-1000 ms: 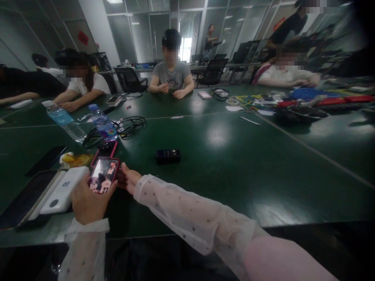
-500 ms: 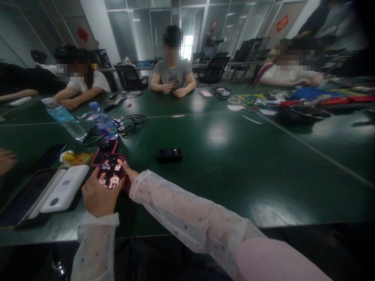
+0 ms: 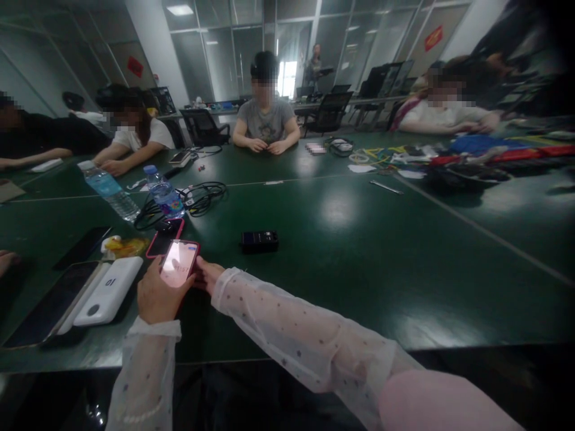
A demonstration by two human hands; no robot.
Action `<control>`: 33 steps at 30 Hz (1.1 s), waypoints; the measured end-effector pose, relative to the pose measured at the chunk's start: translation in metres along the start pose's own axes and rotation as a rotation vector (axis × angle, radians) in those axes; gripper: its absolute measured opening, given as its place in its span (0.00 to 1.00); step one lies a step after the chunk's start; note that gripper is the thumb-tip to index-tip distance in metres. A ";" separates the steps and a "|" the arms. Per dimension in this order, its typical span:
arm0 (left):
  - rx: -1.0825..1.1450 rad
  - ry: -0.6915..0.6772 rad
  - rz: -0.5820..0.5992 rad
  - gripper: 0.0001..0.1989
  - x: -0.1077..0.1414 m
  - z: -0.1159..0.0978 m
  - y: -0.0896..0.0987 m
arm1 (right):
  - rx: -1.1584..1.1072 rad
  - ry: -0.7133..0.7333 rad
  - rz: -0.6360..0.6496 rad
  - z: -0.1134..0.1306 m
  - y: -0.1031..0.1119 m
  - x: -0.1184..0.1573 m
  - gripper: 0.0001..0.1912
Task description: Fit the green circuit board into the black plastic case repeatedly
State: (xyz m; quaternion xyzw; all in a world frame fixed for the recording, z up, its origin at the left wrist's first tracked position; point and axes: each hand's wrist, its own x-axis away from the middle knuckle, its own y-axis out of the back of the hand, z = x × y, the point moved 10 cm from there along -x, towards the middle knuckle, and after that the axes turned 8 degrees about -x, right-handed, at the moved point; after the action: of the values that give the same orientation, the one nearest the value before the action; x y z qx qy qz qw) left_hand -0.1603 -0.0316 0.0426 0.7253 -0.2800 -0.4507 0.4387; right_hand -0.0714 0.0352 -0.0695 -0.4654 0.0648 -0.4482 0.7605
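Note:
A phone point(image 3: 179, 263) in a pink-red case, its screen lit pale pink with digits on it, is held above the green table point(image 3: 314, 287). My left hand point(image 3: 162, 294) is wrapped round its left side and lower edge. At its right edge are the fingers of my right hand point(image 3: 209, 275), closed against the case. Just behind it lies a second pink-cased phone point(image 3: 160, 244), partly covered by the held one. A white power bank point(image 3: 109, 292) sits left of my left hand, beside a dark tablet or phone in an open cover point(image 3: 54, 305).
Two water bottles point(image 3: 166, 194) point(image 3: 110, 191) stand near coiled black cables point(image 3: 206, 197). A small black device point(image 3: 259, 240) lies ahead of my right forearm. Cables and tools point(image 3: 485, 149) are piled at the far right. Several people sit around the table; another person's hand point(image 3: 8, 262) shows at the left edge.
The phone's screen has gone from a picture of several people to a pale pink display with digits. Both hands and the phone appear slightly further right, and the camera view has shifted a little.

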 end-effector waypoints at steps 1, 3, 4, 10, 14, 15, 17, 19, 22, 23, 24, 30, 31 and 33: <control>-0.001 -0.010 0.016 0.47 -0.004 -0.001 -0.003 | 0.066 -0.008 -0.010 0.005 0.008 0.010 0.15; -0.005 -0.010 0.059 0.48 -0.016 -0.003 -0.013 | 0.203 0.044 0.025 0.022 0.020 0.035 0.14; 0.000 -0.015 0.095 0.49 -0.023 -0.006 -0.019 | 0.283 0.101 0.050 0.034 0.026 0.050 0.17; -0.042 -0.155 0.273 0.49 -0.073 -0.054 -0.067 | 0.616 0.456 0.149 0.083 0.050 0.120 0.32; -0.094 -0.132 0.334 0.50 -0.100 -0.077 -0.093 | 0.691 0.598 0.120 0.110 0.065 0.140 0.30; -0.107 -0.121 0.350 0.50 -0.105 -0.081 -0.097 | 0.702 0.617 0.115 0.117 0.067 0.143 0.29; -0.139 -0.097 0.357 0.48 -0.113 -0.085 -0.103 | 0.712 0.654 0.096 0.132 0.073 0.150 0.29; -0.170 -0.062 0.328 0.47 -0.120 -0.087 -0.106 | 0.718 0.687 0.081 0.148 0.078 0.156 0.28; -0.209 -0.045 0.249 0.44 -0.128 -0.088 -0.108 | 0.740 0.718 0.064 0.170 0.082 0.161 0.26; -0.223 -0.038 0.208 0.44 -0.131 -0.087 -0.107 | 0.755 0.713 0.063 0.176 0.083 0.162 0.25; -0.236 -0.031 0.169 0.43 -0.134 -0.085 -0.105 | 0.774 0.705 0.071 0.180 0.083 0.162 0.24; -0.273 -0.067 0.104 0.45 -0.144 -0.074 -0.095 | 0.985 0.873 -0.044 0.215 0.092 0.172 0.19; -0.264 -0.076 0.106 0.46 -0.144 -0.074 -0.092 | 1.066 0.925 -0.084 0.219 0.093 0.174 0.21; -0.199 -0.082 0.073 0.45 -0.138 -0.079 -0.083 | 1.217 1.024 -0.168 0.223 0.098 0.176 0.28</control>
State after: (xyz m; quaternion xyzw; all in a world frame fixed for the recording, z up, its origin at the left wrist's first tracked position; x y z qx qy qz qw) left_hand -0.1491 0.1471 0.0416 0.6484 -0.2777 -0.4895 0.5127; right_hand 0.2082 0.0661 0.0359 0.2915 0.1146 -0.6187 0.7205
